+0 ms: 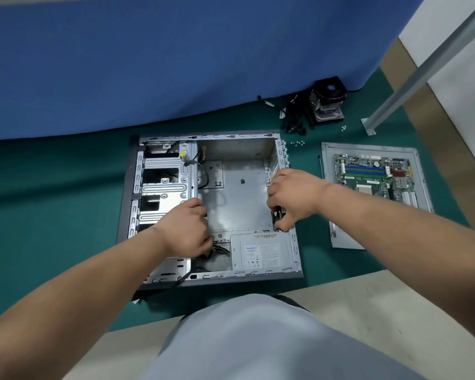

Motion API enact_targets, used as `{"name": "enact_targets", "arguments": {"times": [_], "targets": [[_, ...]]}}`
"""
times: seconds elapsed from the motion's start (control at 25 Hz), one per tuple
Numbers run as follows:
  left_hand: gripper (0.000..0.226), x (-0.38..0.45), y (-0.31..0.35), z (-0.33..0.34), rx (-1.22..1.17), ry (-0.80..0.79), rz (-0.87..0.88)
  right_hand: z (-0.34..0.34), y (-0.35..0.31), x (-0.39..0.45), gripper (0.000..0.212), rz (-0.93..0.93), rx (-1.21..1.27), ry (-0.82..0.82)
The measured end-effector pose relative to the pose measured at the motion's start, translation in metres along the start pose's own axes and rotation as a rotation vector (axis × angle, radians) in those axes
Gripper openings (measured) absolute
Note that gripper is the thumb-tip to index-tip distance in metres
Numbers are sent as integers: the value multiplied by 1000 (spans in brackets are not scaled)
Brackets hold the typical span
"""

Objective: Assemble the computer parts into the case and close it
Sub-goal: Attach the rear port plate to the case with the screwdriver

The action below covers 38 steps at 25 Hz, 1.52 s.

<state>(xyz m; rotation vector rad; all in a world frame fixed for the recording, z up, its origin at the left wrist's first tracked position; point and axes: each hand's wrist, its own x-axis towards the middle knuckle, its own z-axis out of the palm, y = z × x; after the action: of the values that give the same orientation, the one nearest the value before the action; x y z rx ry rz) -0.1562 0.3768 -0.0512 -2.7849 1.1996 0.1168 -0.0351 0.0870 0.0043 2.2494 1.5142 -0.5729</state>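
Surface: green bench (66,187) against a blue screen (148,64).
Case: open case (239,187) lies flat mid-bench, power supply (261,253) in its near right corner.
Left hand (187,229): fingers curled on cables (217,249) beside the power supply.
Right hand (294,196): fingers curled over the case's right wall; what they hold, cannot tell.
Motherboard (373,174): on a side panel (340,229), right of the case.
Cooler (328,100): at the back.

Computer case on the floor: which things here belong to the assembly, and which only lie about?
Belong:
case
power supply
motherboard
side panel
cooler fan
screws
screwdriver

Lying about:
blue cloth
metal leg
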Motion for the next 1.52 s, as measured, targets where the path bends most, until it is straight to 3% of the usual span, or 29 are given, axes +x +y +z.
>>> {"name": "enact_targets", "arguments": {"times": [0.28,0.44,0.56,0.64,0.72,0.84,1.0,1.52], "targets": [[50,3,2,-1,15,52,0,9,5,-1,63,-11,-5,50],[58,0,1,-5,-5,-98,17,14,4,-4,68,30,85,15],[57,7,-12,-12,-20,-159,35,17,-2,-5,78,243,298,121],[59,14,-26,-16,-4,-169,22,18,-18,0,100,557,512,153],[69,19,-35,-17,6,-256,0,20,-37,6,114,839,900,118],[70,21,-35,-14,-54,-295,-19,25,-50,10,90,958,1189,170],[71,14,-35,-16,-69,-273,8,22,-55,11,45,987,1079,172],[54,-1,-33,-13,-32,-241,-16,14,-84,19,41,1031,1039,180]]}}
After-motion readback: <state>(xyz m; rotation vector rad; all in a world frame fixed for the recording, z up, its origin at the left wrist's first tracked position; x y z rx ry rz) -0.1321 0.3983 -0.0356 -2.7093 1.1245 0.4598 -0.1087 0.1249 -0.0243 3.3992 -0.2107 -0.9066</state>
